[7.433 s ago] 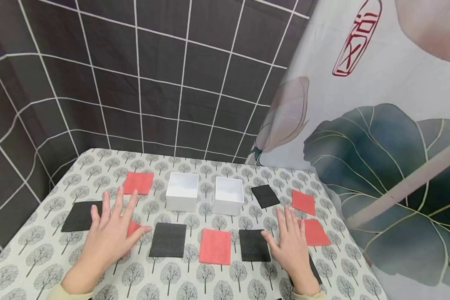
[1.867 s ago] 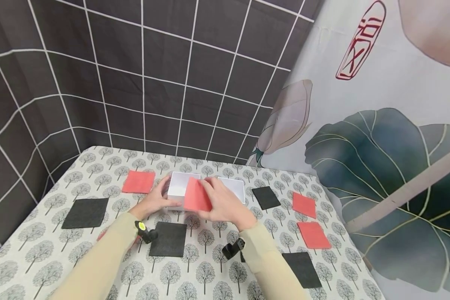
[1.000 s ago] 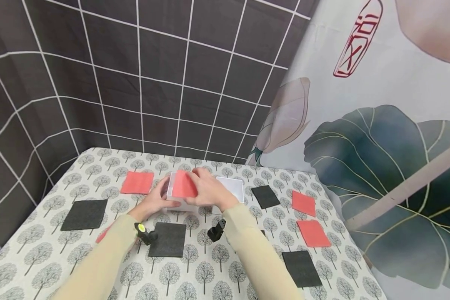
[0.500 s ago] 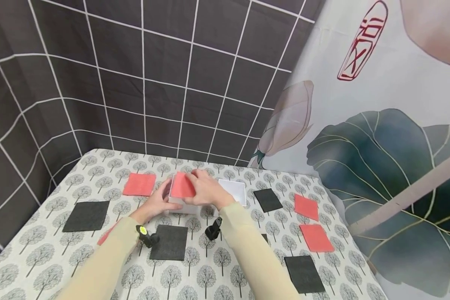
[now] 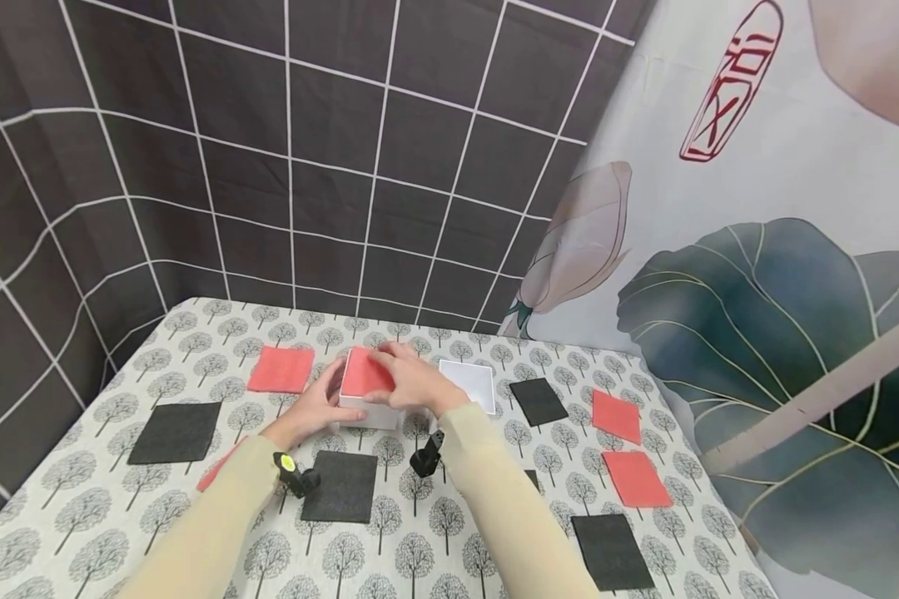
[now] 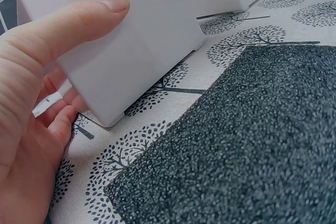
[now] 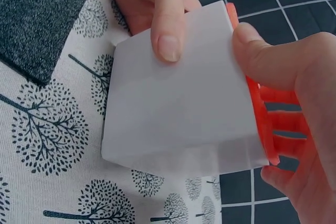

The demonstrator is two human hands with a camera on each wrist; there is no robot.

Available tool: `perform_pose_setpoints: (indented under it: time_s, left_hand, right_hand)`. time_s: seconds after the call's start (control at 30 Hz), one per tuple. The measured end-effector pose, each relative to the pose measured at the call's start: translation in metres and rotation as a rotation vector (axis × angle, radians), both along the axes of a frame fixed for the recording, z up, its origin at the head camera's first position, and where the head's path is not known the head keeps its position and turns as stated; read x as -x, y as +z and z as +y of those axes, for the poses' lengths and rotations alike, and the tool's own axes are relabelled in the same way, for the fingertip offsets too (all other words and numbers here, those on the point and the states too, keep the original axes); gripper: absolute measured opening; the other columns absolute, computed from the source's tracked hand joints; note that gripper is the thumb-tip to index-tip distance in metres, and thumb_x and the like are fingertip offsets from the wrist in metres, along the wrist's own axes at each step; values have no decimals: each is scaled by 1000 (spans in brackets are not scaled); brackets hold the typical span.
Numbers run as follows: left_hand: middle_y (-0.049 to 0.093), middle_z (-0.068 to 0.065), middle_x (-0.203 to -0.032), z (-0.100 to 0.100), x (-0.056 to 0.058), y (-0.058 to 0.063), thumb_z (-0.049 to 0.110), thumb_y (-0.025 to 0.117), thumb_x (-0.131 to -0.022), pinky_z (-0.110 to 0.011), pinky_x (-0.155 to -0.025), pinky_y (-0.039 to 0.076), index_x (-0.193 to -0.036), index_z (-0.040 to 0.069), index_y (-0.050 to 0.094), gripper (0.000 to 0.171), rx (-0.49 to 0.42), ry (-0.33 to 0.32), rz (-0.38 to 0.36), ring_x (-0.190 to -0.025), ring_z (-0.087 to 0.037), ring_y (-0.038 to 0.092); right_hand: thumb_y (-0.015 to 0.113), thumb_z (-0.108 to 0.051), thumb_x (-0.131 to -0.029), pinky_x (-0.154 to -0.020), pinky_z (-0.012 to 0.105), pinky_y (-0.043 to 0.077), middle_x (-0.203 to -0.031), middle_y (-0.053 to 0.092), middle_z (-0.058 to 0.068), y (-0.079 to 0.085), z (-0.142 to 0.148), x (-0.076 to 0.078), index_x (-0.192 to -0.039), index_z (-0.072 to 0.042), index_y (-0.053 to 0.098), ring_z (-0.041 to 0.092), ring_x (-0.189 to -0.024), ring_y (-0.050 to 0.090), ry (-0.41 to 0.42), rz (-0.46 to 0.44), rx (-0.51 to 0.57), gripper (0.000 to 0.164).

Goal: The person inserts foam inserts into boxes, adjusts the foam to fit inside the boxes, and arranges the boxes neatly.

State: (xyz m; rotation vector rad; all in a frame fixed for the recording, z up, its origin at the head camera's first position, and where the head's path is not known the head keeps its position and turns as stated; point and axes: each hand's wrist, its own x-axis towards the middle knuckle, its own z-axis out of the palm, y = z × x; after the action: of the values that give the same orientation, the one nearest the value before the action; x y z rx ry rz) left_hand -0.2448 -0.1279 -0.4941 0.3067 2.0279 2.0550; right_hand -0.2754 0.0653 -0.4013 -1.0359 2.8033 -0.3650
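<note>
A white box stands at the middle of the table. My left hand grips its left side, the thumb lying on the front wall. My right hand holds a red felt square flat over the box's open top. In the right wrist view its thumb sits at the box rim, and the red square shows along the box edge under the fingers. A second white box stands open just to the right.
Red felt squares lie at the back left and at the right. Black squares lie at the left, in front, behind right and at the near right. The patterned curtains stand close behind.
The right hand has carried the red square from in front of the left box up onto its top and lowered it flatter. The left hand has stayed on the box.
</note>
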Motion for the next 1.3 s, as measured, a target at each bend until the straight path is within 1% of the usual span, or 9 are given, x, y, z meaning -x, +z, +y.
perform_pose_setpoints:
  time_s: [0.1, 0.2, 0.27, 0.5, 0.63, 0.73, 0.87, 1.0, 1.3]
  left_hand:
    - [6, -12, -155, -1, 0, 0, 11, 81, -68, -38, -103, 35, -150, 14, 0, 115, 23, 11, 15, -138, -34, 16]
    - [5, -12, -155, -1, -1, 0, 14, 81, -69, -41, -109, 25, -150, 13, 0, 114, 43, 13, 30, -138, -34, 14]
    - [5, -13, -154, -1, -1, 0, 14, 81, -69, -42, -109, 23, -150, 12, -1, 114, 38, 10, 37, -138, -34, 12]
    - [7, -13, -154, -1, 0, 0, 12, 81, -69, -41, -99, 39, -150, 15, -1, 115, -3, 0, 4, -138, -34, 16]
    - [7, -15, -154, 0, 2, 0, 12, 80, -69, -40, -101, 37, -150, 13, -2, 115, -1, -6, 13, -137, -35, 17]
    - [7, -14, -154, -1, 2, -1, 11, 80, -69, -41, -97, 42, -150, 13, -2, 115, -9, -5, 6, -137, -36, 17]
    - [7, -13, -154, 0, 1, -2, 10, 79, -70, -45, -82, 52, -150, 15, -3, 115, -36, -13, -31, -135, -37, 22]
    - [8, -13, -154, 0, -1, -2, 7, 77, -71, -49, -72, 55, -150, 17, -4, 114, -79, -24, -58, -132, -38, 27]
    - [11, -12, -153, 0, 0, -2, 3, 76, -70, -45, -79, 54, -150, 18, -3, 113, -104, -31, -53, -132, -36, 29]
  right_hand:
    - [67, -44, -82, -99, 40, 42, -143, 36, 5, -2, 1, 2, -142, -11, 39, 20, -125, 38, 16, -12, 27, 74]
    - [65, -45, -82, -101, 42, 40, -144, 35, 5, -4, 2, 4, -141, -12, 39, 21, -128, 35, 34, -8, 32, 72]
    - [63, -46, -84, -102, 44, 38, -145, 33, 5, -6, 2, 5, -142, -12, 39, 21, -130, 33, 44, -7, 32, 71]
    - [56, -44, -89, -106, 49, 30, -151, 24, 4, -12, 4, 6, -142, -17, 39, 23, -136, 22, 35, -37, 71, 62]
    - [57, -42, -89, -107, 49, 29, -151, 24, 4, -13, 3, 7, -142, -16, 40, 24, -137, 21, 20, -48, 88, 61]
    - [59, -41, -88, -107, 49, 29, -151, 24, 4, -15, 0, 8, -141, -16, 41, 24, -136, 22, 12, -57, 95, 62]
    - [63, -35, -86, -107, 49, 28, -151, 25, 4, -17, -2, 8, -141, -14, 41, 23, -136, 22, -15, -109, 123, 62]
    - [64, -32, -85, -107, 51, 27, -150, 26, 4, -19, -3, 6, -138, -11, 44, 21, -136, 22, -38, -152, 142, 61]
    - [66, -37, -83, -101, 54, 35, -148, 30, 7, -14, -4, 5, -139, -17, 45, 25, -133, 30, -72, -92, 117, 63]
